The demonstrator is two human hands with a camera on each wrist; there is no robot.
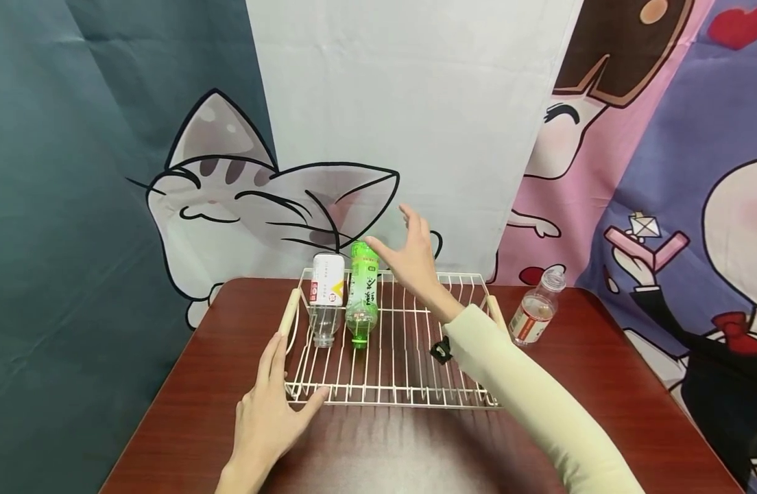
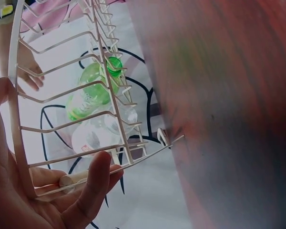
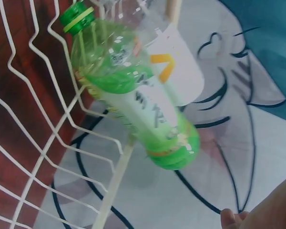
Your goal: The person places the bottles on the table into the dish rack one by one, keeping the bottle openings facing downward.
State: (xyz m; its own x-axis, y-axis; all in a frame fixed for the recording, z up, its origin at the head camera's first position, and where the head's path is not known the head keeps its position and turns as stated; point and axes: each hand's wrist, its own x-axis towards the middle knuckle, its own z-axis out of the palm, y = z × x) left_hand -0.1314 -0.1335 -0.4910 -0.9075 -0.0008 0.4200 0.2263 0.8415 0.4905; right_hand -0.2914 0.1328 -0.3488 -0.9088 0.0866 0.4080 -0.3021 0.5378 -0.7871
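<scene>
A white wire rack (image 1: 403, 398) with pale side handles stands on the table. My left hand (image 1: 267, 405) grips its front left corner, thumb at the front rim and fingers at the handle (image 2: 69, 180). Inside the rack, a green-labelled drink bottle (image 1: 363, 288) stands neck down, its green cap (image 3: 78, 18) at the bottom. Left of it a clear bottle (image 1: 326, 285) with a white label is also upside down. My right hand (image 1: 415, 264) hovers over the rack just right of the green bottle, thumb and fingers spread, holding nothing.
Outside the rack's right handle, a clear bottle (image 1: 535, 312) with a red-and-white label stands upright on the reddish-brown table (image 1: 175, 412). A cloth backdrop (image 1: 415, 103) printed with cartoon figures hangs behind the table.
</scene>
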